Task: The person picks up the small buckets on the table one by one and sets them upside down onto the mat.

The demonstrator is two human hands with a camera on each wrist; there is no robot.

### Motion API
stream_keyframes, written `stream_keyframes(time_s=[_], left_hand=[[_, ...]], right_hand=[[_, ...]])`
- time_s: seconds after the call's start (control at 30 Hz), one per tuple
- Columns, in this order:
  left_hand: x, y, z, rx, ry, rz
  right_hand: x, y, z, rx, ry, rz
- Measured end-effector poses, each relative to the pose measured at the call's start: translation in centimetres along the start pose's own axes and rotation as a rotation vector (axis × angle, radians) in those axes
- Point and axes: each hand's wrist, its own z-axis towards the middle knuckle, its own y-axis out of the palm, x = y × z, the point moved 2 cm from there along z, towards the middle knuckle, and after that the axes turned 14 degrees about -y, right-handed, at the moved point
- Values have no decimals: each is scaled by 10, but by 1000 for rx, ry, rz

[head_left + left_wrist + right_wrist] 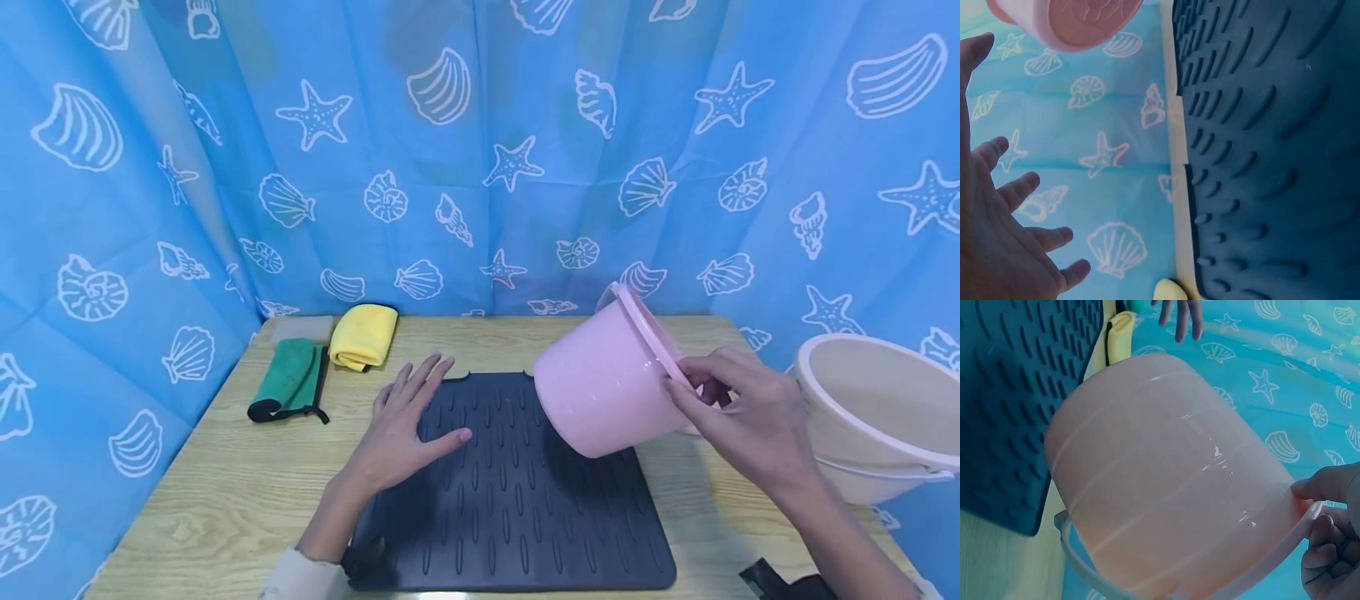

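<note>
A pink bucket (600, 379) hangs tilted over the right part of a dark ridged mat (487, 500), its mouth toward the right and its base toward the lower left. My right hand (738, 408) pinches the bucket's rim between thumb and fingers, which the right wrist view shows at the lower right. The handle (1094, 575) hangs loose along the rim. My left hand (408, 425) hovers over the mat's left side with spread fingers and holds nothing. In the left wrist view, the bucket's patterned base (1091, 22) appears above this hand.
At the right edge stands a cream bucket (832, 417) with a handle. A folded green cloth (288, 375), a folded yellow cloth (363, 335) and a pale flat item (303, 327) lie at the table's back left. Behind the wooden table (202, 508) hangs a blue shell-patterned curtain (480, 217).
</note>
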Motion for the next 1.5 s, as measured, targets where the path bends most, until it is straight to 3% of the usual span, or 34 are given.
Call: stream_keyframes(time_s=[0.5,0.8,1.07,1.27,1.5], left_hand=[[15,15,5,-22,-11,-95],[25,22,9,-45,-20,-162],[30,28,12,-80,-39,-287],[32,29,14,-61,-48,-362],[29,32,15,-61,-20,-560]], right_hand=[[-11,19,2,66,142,108],[-15,30,0,71,206,112],[-20,46,0,93,264,179],[-24,57,2,116,315,241],[-25,67,0,151,387,305]])
